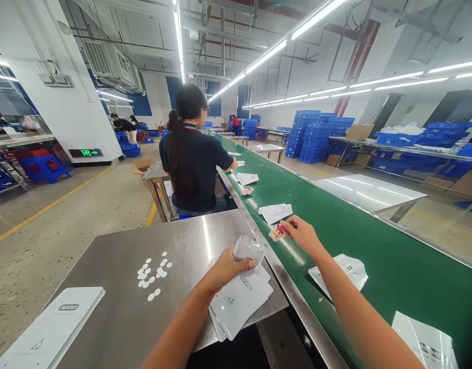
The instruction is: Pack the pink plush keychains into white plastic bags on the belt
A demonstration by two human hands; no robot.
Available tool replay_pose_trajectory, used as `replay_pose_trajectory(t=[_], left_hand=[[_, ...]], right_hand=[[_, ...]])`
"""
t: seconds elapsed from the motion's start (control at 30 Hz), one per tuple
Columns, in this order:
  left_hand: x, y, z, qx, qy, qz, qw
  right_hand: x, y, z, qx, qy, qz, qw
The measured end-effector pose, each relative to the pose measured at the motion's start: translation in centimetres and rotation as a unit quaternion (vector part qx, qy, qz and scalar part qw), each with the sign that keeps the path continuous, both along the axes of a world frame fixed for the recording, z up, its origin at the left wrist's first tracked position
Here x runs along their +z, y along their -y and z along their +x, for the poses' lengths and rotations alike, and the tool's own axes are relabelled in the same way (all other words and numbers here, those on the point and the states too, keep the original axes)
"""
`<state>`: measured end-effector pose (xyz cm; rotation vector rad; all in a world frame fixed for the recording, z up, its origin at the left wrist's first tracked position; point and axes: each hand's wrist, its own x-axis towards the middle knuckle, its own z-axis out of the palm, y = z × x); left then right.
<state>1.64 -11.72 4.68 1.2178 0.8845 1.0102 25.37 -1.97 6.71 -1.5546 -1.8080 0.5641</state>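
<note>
Grips a puffed-open small pouch [249,249] in the left hand [232,266], fingers closed around it, above the stack of flat white bags [239,302] at the edge of the steel table [116,307]. Pinches a small toy figure [278,232] with the right hand [303,233], low over the green conveyor belt [374,241], near the pouch but not yet inside. Looks midway through one piece, with white bags [276,212] already lying along the belt and flat ones plus loose round stickers [153,274] left on the table.

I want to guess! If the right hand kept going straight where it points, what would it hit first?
The right hand touches a small toy figure; past it, likely the white packet on the green belt.
</note>
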Motion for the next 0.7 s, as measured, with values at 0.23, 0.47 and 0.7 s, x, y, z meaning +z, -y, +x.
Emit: replay_pose_trajectory(t=[0.23,0.47,0.7], left_hand=[[0.7,1.2,1.5,0.004,-0.060,0.079,0.995],[2.3,2.6,2.2,-0.043,-0.023,0.063,0.997],[2.2,3.3,3.5,-0.004,-0.125,0.139,0.982]], right_hand=[[6.8,7.9,-3.8,0.151,-0.126,0.125,0.972],[6.2,10.5,-4.3,0.172,0.088,0.125,0.973],[5.6,12.8,-3.9,0.290,0.218,0.167,0.917]])
